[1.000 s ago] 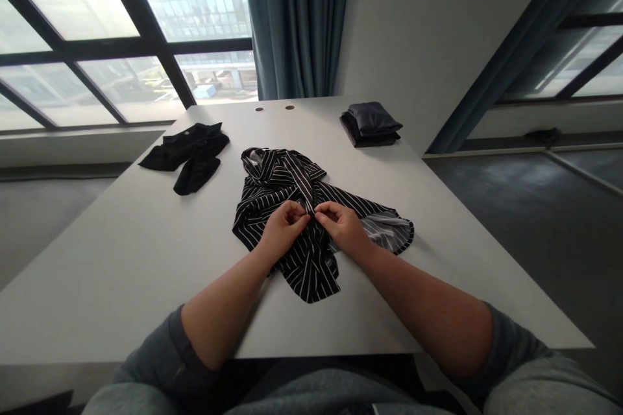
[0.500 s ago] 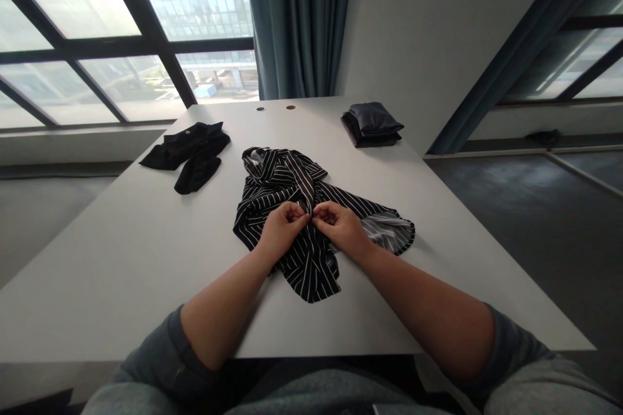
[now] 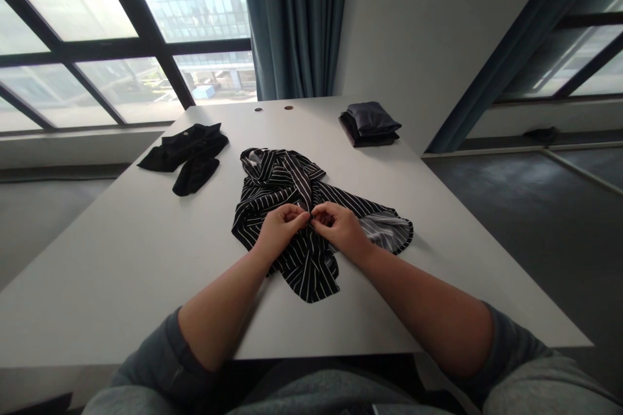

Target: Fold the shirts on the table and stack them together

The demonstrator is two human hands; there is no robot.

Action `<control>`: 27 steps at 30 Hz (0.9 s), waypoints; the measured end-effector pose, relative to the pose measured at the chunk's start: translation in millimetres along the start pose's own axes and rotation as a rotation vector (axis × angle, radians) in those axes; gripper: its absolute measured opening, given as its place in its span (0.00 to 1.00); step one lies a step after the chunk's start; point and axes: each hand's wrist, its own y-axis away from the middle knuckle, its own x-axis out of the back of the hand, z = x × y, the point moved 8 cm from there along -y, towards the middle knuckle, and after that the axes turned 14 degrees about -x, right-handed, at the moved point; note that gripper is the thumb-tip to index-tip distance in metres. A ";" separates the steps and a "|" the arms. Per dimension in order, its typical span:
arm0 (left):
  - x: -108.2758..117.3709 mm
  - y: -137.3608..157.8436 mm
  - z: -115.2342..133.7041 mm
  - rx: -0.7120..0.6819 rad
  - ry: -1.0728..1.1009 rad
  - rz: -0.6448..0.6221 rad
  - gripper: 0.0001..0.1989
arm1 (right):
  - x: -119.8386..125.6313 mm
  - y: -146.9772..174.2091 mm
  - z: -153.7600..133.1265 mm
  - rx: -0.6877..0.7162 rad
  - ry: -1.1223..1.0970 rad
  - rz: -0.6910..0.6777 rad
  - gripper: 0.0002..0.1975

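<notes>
A black shirt with white stripes [image 3: 263, 207] lies crumpled in front of me, one part spread out to the right with its greyish inner side showing. My left hand [image 3: 282, 227] pinches the dark front strip of the shirt between thumb and fingers. Close beside it, my right hand [image 3: 341, 227] pinches the same strip, the fingertips of both hands nearly meeting. Whatever small detail sits between the fingertips is too small to make out. The shirt's lower end fans out below my hands toward me.
The shirt rests on a white table [image 3: 146, 285]. A rumpled black garment [image 3: 189, 152] lies at the back left. At the back right is a stack of folded dark clothes [image 3: 370, 123]. Two round holes sit near the far edge, before a blue curtain [image 3: 296, 26] and a window.
Both hands stay at the same spot on the shirt, with only slight finger movement. The view has shifted very slightly.
</notes>
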 end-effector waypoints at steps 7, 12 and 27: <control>3.8 0.5 0.2 0.002 -0.027 0.027 0.13 | 2.6 2.4 -7.1 0.045 0.055 0.040 0.02; 2.1 0.7 -3.1 0.033 0.061 0.036 0.14 | 5.1 1.2 -3.1 0.030 0.037 0.064 0.02; -8.4 -2.6 2.0 -0.055 0.325 0.006 0.17 | 1.3 3.1 -7.1 0.135 0.112 0.046 0.02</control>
